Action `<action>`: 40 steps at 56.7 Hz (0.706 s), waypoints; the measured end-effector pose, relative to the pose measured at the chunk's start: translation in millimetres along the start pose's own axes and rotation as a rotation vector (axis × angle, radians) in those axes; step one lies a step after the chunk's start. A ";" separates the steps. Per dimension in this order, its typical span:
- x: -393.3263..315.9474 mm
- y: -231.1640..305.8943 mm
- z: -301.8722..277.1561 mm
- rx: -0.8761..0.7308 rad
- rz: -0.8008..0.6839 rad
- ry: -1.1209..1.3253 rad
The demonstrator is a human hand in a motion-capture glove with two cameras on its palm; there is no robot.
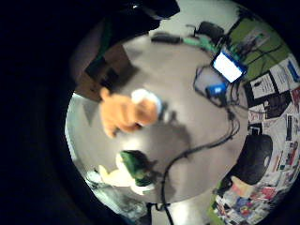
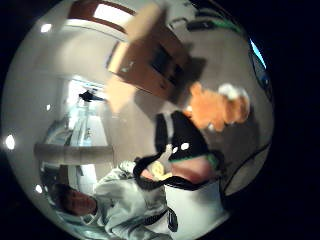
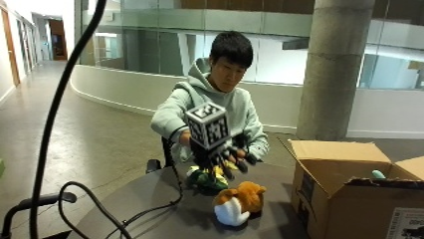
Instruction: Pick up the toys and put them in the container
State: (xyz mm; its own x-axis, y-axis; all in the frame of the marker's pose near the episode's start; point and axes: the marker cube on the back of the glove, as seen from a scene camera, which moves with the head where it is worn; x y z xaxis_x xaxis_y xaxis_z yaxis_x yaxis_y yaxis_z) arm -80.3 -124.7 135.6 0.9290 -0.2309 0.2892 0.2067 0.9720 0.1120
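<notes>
An orange and white plush toy lies on the round dark table, a short way left of an open cardboard box. Behind it sits a green plush toy with yellow parts. My gloved right hand hovers over the green toy, fingers hanging spread and holding nothing. The little finger side palm view looks down on both toys, the orange one and the green one, with the box beyond. In the thumb side palm view the orange toy lies near the box.
A black cable runs over the table's left part and off its edge. Something teal pokes up inside the box. A lit screen and more cables lie beyond the table. A concrete pillar stands behind the box.
</notes>
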 end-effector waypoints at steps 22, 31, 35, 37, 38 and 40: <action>-3.0 -3.1 104.2 -0.130 -0.030 0.234; 3.4 1.5 110.8 0.083 -0.085 0.145; 1.3 6.9 108.0 0.141 -0.085 0.146; 0.2 9.8 105.9 0.142 -0.088 0.148; -0.5 11.6 104.9 0.134 -0.089 0.148; -2.5 16.3 103.1 0.105 -0.090 0.145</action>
State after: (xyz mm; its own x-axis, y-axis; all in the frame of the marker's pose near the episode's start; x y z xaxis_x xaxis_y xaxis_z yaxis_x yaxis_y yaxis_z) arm -110.9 -112.9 234.7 0.9444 -0.3000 0.1345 0.2643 0.9361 0.2321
